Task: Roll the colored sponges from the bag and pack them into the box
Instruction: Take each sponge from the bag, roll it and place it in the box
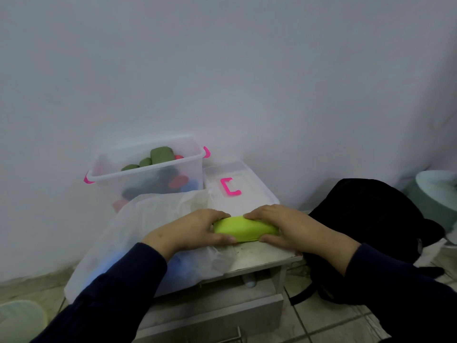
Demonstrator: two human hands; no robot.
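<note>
A bright lime-green sponge point(246, 229) is sitting in the middle of the frame, a bit below the center. It is curled into a fat roll. Two hands are holding it, one at each end. The left hand point(190, 230) is wrapping its fingers over the top of the left end, and its thumb is pressing along the front. The right hand point(290, 227) is doing the same at the right end. Both arms are wearing dark blue sleeves point(405, 288).

Under the left hand, a thin white plastic bag point(138, 226) is lying open and spreading toward the lower left. Something blue is showing through it, but I cannot tell what it is.

The bag and the hands are resting on a small pale table point(262, 258) with a drawer below.

Behind the bag, left of center, a see-through box point(148, 169) with pink clips is standing against the wall. Dark green, red, blue and black rolled sponges are lying inside it. Just to the right of the box, its clear lid point(242, 186) is lying flat, with a pink handle on top.

A black bag point(371, 219) is sitting on the floor at the right. A pale round thing is peeking in at the right edge, and another at the lower left corner.

I am seeing no words or labels anywhere.
</note>
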